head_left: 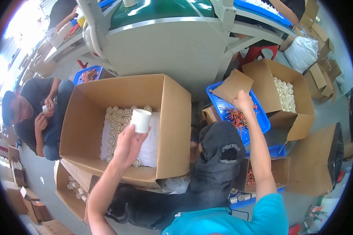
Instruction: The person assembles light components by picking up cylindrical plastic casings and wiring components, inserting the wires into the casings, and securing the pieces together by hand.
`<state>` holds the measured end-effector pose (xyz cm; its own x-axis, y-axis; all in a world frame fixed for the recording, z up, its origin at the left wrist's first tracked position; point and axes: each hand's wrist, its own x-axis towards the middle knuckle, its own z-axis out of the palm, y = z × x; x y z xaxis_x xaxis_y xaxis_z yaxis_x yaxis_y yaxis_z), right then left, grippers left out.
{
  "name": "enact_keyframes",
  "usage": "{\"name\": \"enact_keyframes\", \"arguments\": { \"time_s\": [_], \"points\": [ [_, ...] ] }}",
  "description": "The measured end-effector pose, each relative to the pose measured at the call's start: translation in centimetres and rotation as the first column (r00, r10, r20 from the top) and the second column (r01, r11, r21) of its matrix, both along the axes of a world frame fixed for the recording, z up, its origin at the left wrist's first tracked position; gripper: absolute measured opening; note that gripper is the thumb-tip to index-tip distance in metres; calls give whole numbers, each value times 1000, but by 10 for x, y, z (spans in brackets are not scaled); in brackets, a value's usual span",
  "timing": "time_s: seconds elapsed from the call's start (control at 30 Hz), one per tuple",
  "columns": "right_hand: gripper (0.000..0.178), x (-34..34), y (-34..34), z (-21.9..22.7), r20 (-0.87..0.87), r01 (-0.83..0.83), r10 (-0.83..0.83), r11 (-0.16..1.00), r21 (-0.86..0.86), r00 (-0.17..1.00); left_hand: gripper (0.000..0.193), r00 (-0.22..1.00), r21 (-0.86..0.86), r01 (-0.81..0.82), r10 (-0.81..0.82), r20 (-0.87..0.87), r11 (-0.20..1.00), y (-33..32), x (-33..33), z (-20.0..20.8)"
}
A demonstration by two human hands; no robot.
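My left hand (129,145) grips a white plastic cylinder (141,120), holding it upright above a large open cardboard box (175,129). Inside that box, round white parts with ribbed ends (117,127) stand in rows beside white sheeting. My right hand (243,102) is closed over a blue tray (265,123) on my right. Red and orange wired pieces (238,117) lie in the tray, just below this hand. A loose cardboard piece (232,87) covers the tray's far end and meets the fingers; what they pinch, if anything, is hidden.
A box (302,122) of small white parts stands at the far right. Ahead rises a grey machine frame (164,49) with a green belt (161,13). A seated person (39,105) works at the left. White cylinders fill part of a lower-left box (72,192).
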<state>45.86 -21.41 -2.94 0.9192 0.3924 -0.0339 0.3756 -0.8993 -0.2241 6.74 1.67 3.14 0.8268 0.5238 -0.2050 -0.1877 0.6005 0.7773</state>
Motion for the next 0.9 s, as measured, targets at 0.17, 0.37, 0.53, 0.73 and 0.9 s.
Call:
{"name": "enact_keyframes", "arguments": {
  "time_s": [0.17,0.37,0.53,0.73,0.9],
  "points": [
    [32,-17,2,-31,13,11,-11,1000,21,1000,51,994,-114,8,4,109,993,-31,-37,2],
    [25,-21,4,-32,165,7,-20,997,78,986,65,984,-112,79,-59,169,991,-28,-47,-14],
    [23,-40,8,52,369,-135,5,935,327,929,58,995,87,92,-94,14,992,-29,-49,-13],
    [17,-170,82,110,-242,-222,667,531,818,705,62,973,602,-56,179,-146,796,-26,-53,-3],
    [19,-259,134,100,-480,-369,801,594,715,358,55,907,790,23,319,-274,613,1,-70,5]
  ]
}}
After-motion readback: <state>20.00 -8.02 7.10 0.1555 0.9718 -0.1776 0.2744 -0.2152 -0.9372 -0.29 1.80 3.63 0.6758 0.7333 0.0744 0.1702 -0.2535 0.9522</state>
